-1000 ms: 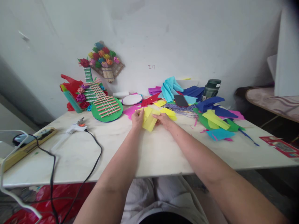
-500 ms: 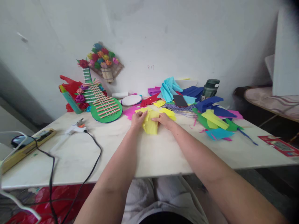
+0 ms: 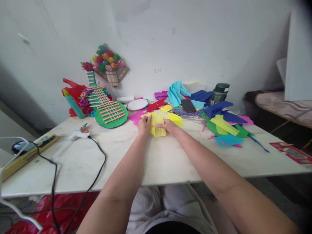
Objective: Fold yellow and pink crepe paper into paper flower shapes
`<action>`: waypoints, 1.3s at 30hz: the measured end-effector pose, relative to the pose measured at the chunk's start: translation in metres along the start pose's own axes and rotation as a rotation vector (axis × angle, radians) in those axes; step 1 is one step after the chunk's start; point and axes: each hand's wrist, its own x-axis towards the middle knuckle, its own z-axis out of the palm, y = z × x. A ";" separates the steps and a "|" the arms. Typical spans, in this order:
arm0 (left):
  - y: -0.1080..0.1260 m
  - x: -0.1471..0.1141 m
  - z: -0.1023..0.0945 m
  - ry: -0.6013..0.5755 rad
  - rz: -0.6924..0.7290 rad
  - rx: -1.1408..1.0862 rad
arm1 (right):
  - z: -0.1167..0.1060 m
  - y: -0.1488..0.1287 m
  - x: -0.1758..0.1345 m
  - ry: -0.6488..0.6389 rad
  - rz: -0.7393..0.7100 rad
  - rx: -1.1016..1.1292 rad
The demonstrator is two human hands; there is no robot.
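Note:
Between my hands is a creased piece of yellow crepe paper (image 3: 159,130), held just above the table. My left hand (image 3: 144,124) pinches its left side, the thumb on top. On the other side my right hand (image 3: 170,126) is closed on the paper's right edge, with a finger reaching across its face. More yellow crepe paper (image 3: 176,119) lies behind my right hand. Pink paper (image 3: 135,117) is on the table behind and left of my left hand.
A green guitar-shaped craft (image 3: 111,114) leans at the back left. Nearer me lie a white glue gun (image 3: 79,134) with a black cord and a power strip (image 3: 31,154). Coloured paper (image 3: 226,126), a phone (image 3: 188,105) and a dark green flask (image 3: 220,93) occupy the right side.
The yellow paper has been turned and smoothed a little flatter, its lower edge slightly higher. My right fingers have shifted left across it, while both hands keep hold.

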 end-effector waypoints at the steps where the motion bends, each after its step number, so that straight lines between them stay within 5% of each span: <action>1: 0.000 -0.001 0.001 -0.001 0.002 -0.005 | 0.001 0.000 0.000 0.006 -0.006 -0.005; 8: 0.001 -0.003 0.004 -0.022 0.010 -0.033 | 0.005 0.000 0.002 0.196 -0.006 -0.113; 20: -0.004 0.000 0.007 -0.093 0.052 -0.105 | 0.003 0.003 0.005 0.163 -0.067 -0.076; 32: -0.003 -0.001 0.009 -0.148 -0.047 -0.351 | -0.003 0.003 0.007 0.307 -0.138 -0.140; 39: 0.000 -0.002 0.005 -0.116 -0.058 -0.290 | -0.003 0.003 0.007 0.272 -0.108 -0.114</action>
